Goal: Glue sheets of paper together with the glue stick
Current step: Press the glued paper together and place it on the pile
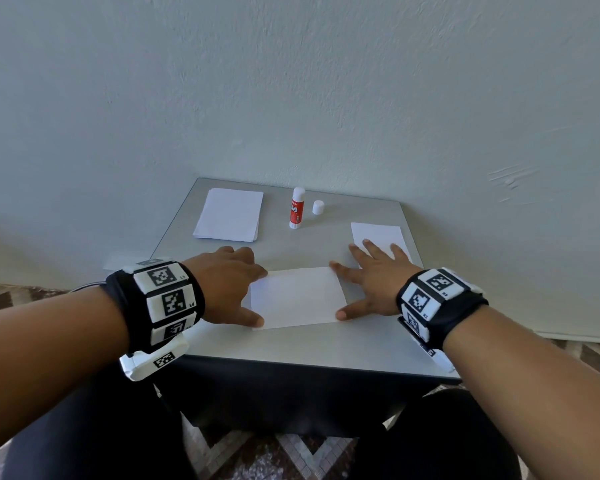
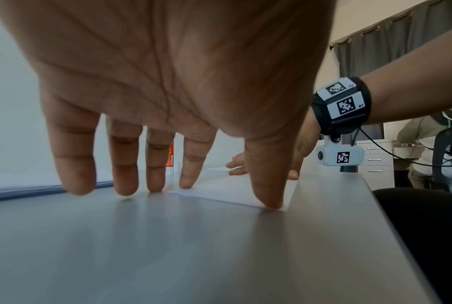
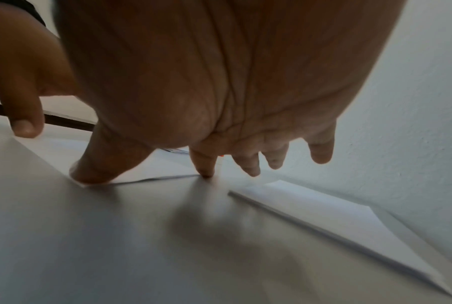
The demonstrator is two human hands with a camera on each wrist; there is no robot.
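A white sheet (image 1: 297,296) lies at the middle front of the grey table (image 1: 291,344). My left hand (image 1: 234,282) rests spread at its left edge, thumb tip on the near left corner (image 2: 269,202). My right hand (image 1: 368,280) lies spread at its right edge, thumb (image 3: 89,174) and forefinger (image 3: 205,171) pressing the corners. Further back stands an uncapped red and white glue stick (image 1: 297,207), its white cap (image 1: 318,207) beside it. A stack of white paper (image 1: 230,215) lies at the back left. Another white sheet (image 1: 378,235) lies at the right, partly under my right fingers.
A pale wall (image 1: 291,81) rises right behind the table. The table's front edge (image 1: 309,367) is close to my legs. In the left wrist view, another person (image 2: 427,144) sits by drawers far to the right.
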